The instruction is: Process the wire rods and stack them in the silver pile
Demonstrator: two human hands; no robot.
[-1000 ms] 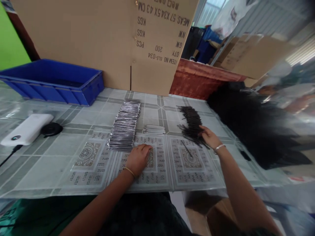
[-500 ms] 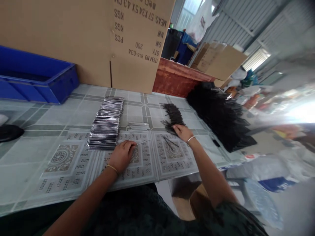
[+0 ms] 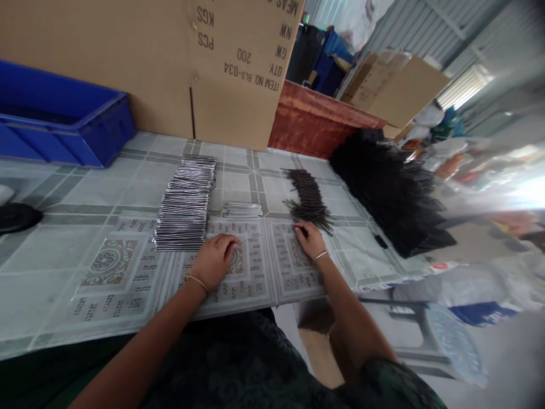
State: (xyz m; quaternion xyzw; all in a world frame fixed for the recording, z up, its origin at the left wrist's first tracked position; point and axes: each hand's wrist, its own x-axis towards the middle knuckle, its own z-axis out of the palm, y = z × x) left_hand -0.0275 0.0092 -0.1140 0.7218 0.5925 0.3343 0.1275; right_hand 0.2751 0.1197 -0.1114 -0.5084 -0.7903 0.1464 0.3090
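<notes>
My left hand (image 3: 215,258) is closed in a pinch on a thin metal rod (image 3: 251,238), whose free end points right. Just beyond that hand lies a long row of shiny, ridged metal rods (image 3: 183,207). A smaller row of thin silver rods (image 3: 242,209) rests in the middle of the table. My right hand (image 3: 310,241) has its fingertips pinched together near the table; a dark bit shows between them, seemingly a thin dark stick, mostly hidden by the fingers. Just past it is a pile of thin dark sticks (image 3: 309,196), apart from the hand.
A patterned cover lies on the table (image 3: 63,255). A blue crate (image 3: 102,133) stands at the back left before a large cardboard sheet (image 3: 238,113). Black mesh-like material (image 3: 383,193) is heaped at the right. A small black piece (image 3: 381,241) lies near it.
My right hand has drawn back from the dark pile toward me, over where loose dark sticks lay. My left hand keeps the rod. The camera view has shifted slightly.
</notes>
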